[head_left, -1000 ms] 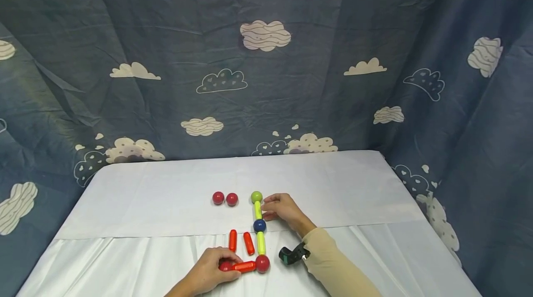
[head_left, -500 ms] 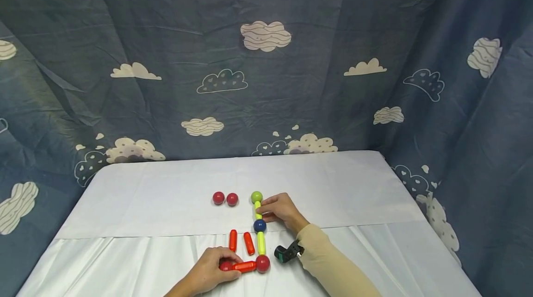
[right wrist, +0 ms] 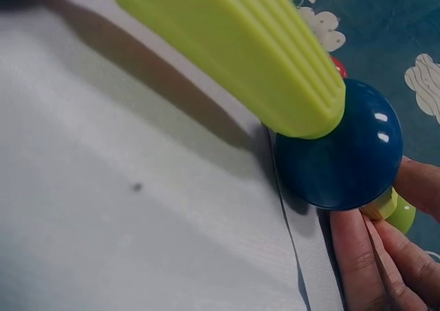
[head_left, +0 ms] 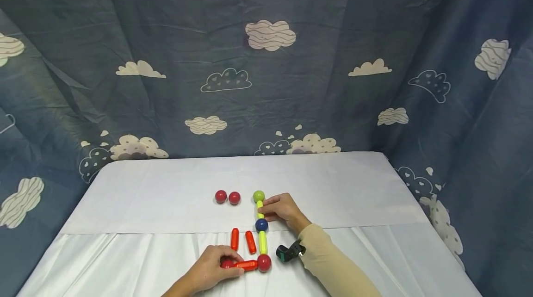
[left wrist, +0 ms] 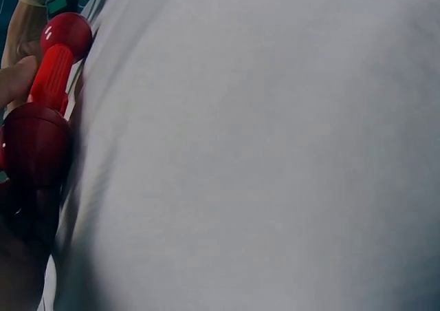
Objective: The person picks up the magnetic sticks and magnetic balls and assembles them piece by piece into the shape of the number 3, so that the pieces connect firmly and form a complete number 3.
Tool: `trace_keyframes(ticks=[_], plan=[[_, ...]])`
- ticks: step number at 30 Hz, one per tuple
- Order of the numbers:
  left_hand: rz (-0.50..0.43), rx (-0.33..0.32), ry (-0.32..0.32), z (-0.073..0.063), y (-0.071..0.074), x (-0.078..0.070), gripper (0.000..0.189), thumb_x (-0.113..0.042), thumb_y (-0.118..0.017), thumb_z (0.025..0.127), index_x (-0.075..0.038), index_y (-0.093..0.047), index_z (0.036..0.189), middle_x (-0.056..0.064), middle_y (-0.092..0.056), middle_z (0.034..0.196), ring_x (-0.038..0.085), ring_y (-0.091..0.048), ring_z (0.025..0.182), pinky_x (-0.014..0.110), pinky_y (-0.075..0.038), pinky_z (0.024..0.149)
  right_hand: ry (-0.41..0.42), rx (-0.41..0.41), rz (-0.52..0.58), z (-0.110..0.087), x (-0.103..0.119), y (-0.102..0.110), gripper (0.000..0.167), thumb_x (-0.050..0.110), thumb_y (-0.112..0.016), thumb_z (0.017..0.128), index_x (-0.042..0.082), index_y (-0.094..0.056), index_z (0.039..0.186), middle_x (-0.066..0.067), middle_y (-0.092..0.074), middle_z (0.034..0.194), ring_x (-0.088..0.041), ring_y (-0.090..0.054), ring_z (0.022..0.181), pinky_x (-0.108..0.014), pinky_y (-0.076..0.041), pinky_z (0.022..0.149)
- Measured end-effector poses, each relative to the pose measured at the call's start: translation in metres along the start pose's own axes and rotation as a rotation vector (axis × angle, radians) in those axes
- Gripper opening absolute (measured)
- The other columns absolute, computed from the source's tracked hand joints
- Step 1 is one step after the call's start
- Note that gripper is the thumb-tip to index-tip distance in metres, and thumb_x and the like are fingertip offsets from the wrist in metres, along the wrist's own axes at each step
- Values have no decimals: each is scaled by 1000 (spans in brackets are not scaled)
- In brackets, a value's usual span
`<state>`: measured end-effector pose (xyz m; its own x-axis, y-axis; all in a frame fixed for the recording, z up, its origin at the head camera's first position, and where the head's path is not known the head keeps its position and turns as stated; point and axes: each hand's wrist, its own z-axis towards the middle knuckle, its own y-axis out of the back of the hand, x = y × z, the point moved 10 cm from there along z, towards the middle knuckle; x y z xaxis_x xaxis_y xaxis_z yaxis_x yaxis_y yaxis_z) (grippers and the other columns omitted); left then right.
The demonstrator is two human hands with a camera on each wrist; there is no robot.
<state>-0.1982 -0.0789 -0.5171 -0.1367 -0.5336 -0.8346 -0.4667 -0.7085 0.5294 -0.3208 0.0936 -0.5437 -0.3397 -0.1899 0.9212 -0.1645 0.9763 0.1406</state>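
In the head view a chain of balls and rods lies on the white cloth. My left hand (head_left: pixel 209 268) grips the red ball (left wrist: pixel 36 144) at the chain's near left end, with a finger beside the red rod (left wrist: pixel 51 77). That rod joins a second red ball (head_left: pixel 264 262). From there a yellow-green rod (head_left: pixel 263 242) runs to a blue ball (right wrist: pixel 340 149). Beyond it my right hand (head_left: pixel 285 211) pinches the far yellow-green rod (head_left: pixel 260 211), between the blue ball and a green ball (head_left: pixel 258 196). Fingers partly cover this rod.
Two loose red rods, one upright in view (head_left: pixel 235 239) and one slanted (head_left: pixel 251 242), lie left of the chain. Two red balls, left (head_left: pixel 220 196) and right (head_left: pixel 234 198), sit farther back. A dark cloud-print curtain (head_left: pixel 266 89) hangs behind the table.
My right hand's fingers have moved slightly left and over the far yellow-green rod, and the forearm has shifted a little with them. My left hand keeps its hold on the red ball.
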Motion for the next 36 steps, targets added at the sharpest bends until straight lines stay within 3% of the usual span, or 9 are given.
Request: trace_keyframes(ticks=[5, 9, 15, 18, 27, 31, 36], plan=[[-29, -84, -62, 1, 13, -4, 17, -29, -75, 84, -13, -72, 86, -9, -62, 74, 2, -52, 65, 21, -43, 58, 6, -1, 13, -2, 2, 0, 27, 1, -79, 75, -7, -68, 99, -9, -70, 78, -13, -67, 63, -29, -56, 60], [18, -185, -60, 5, 28, -3, 16, -28, -75, 84, -13, -70, 83, -10, -61, 71, 1, -51, 63, 20, -44, 57, 12, -5, 20, -1, 3, 1, 26, 1, -79, 75, -7, -68, 98, -8, -69, 77, -13, -66, 61, -29, -56, 60], [57, -345, 11, 12, 46, 3, 15, -23, -78, 80, -13, -68, 82, -9, -58, 67, 3, -50, 60, 21, -42, 57, 13, -13, 9, 0, 3, 2, 26, 1, -78, 76, -6, -68, 99, -7, -69, 78, -12, -66, 62, -29, -56, 60], [78, -383, 68, 14, 49, 8, 20, -24, -79, 78, -11, -66, 86, -8, -57, 67, 7, -49, 61, 22, -40, 57, 8, -14, 1, -2, 2, 1, 27, 2, -79, 76, -6, -68, 99, -7, -69, 79, -12, -66, 63, -29, -56, 60], [197, -305, 215, 25, 41, 18, 40, -44, -77, 77, -10, -64, 96, -5, -52, 63, 11, -44, 54, 26, -33, 51, 1, -16, -11, -4, 1, 0, 27, 3, -80, 76, -5, -69, 99, -7, -69, 78, -11, -65, 62, -29, -56, 60], [261, -279, 234, 29, 39, 17, 42, -45, -78, 76, -11, -65, 95, -4, -50, 63, 12, -44, 53, 26, -33, 50, -1, -20, -15, -3, 1, 1, 26, 3, -79, 76, -5, -69, 99, -7, -69, 78, -11, -65, 62, -29, -55, 60], [293, -255, 235, 32, 41, 14, 28, -36, -78, 76, -14, -63, 83, -6, -51, 62, 11, -44, 53, 27, -33, 50, -8, -21, -23, -3, 2, 0, 27, 4, -79, 76, -4, -69, 99, -7, -69, 79, -12, -66, 63, -29, -55, 60]])
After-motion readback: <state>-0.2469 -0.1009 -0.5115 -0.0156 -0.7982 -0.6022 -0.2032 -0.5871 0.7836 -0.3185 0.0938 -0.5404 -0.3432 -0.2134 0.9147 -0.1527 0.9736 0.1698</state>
